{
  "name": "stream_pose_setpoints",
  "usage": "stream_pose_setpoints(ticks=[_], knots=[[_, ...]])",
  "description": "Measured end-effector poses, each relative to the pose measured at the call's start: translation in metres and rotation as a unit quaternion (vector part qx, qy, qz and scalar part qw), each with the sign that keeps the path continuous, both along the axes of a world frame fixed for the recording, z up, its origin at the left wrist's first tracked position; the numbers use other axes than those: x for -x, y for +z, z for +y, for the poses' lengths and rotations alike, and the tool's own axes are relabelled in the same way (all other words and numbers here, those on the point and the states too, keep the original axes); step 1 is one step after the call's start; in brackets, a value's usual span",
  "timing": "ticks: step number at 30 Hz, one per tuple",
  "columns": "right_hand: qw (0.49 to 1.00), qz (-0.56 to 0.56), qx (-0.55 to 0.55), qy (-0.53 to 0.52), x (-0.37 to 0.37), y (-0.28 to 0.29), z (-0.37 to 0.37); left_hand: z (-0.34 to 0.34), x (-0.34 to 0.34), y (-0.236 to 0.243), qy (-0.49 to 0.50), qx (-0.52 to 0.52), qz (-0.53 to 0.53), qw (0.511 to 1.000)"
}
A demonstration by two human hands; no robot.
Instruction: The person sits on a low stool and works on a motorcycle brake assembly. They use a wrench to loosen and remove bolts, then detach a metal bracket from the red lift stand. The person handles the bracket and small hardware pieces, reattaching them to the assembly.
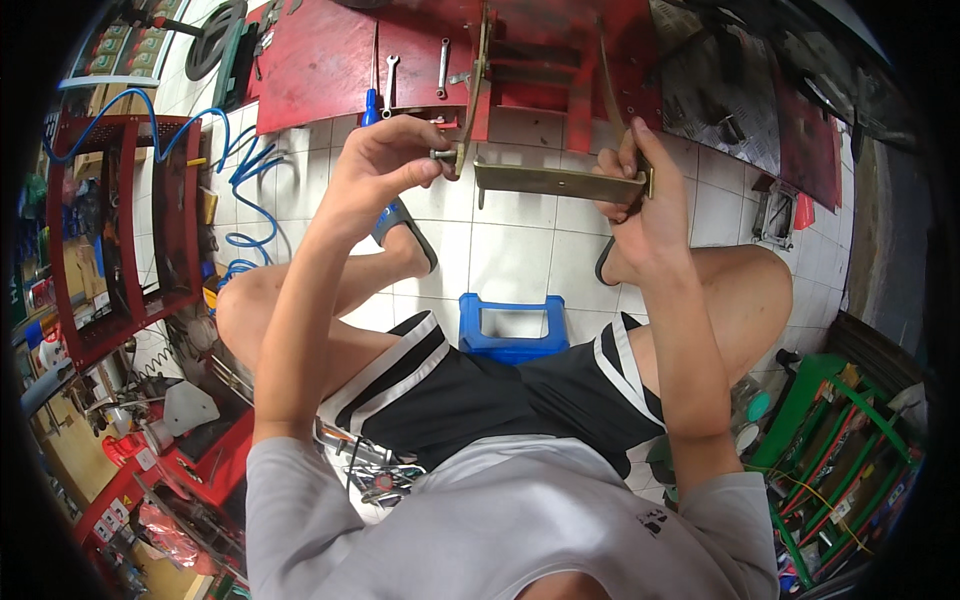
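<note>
My left hand [392, 165] pinches a bolt [443, 155] between thumb and fingers. The bolt's end meets the lower tip of a thin, brassy metal arm [471, 110] that hangs from the red platform. In my right hand [643, 195] is the right end of a flat, brassy metal bracket [560, 181], with the fingers closed round it. This bracket lies roughly level, its left end just right of the bolt and apart from my left hand. A second curved metal arm [607, 80] comes down to my right fingers; whether it touches the bracket I cannot tell.
On the red platform [315, 65] lie two wrenches [390, 85] and a blue-handled screwdriver [371, 105]. A blue stool [512, 350] stands between my legs. A coiled blue hose [245, 180] runs beside a red rack [120, 230] at left. A green rack [840, 450] stands at lower right.
</note>
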State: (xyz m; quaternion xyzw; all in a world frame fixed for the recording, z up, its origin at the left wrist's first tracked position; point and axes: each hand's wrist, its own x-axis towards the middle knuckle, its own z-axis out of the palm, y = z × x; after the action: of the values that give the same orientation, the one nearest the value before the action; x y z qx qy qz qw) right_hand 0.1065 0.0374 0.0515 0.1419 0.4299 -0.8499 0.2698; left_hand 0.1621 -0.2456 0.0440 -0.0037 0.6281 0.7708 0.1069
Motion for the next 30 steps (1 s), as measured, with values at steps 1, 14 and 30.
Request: stream_pose_setpoints(ticks=[1, 14, 30], knots=[[1.000, 0.002, 0.004, 0.002, 0.000, -0.001, 0.000, 0.000, 0.001, 0.000, -0.003, -0.002, -0.003, 1.000], [1.000, 0.008, 0.019, -0.003, -0.001, -0.004, 0.003, -0.001, 0.004, 0.005, -0.026, 0.017, 0.033, 0.999], [1.000, 0.001, 0.021, -0.002, -0.002, 0.004, -0.001, 0.004, 0.004, 0.010, -0.019, 0.022, 0.039, 0.999]])
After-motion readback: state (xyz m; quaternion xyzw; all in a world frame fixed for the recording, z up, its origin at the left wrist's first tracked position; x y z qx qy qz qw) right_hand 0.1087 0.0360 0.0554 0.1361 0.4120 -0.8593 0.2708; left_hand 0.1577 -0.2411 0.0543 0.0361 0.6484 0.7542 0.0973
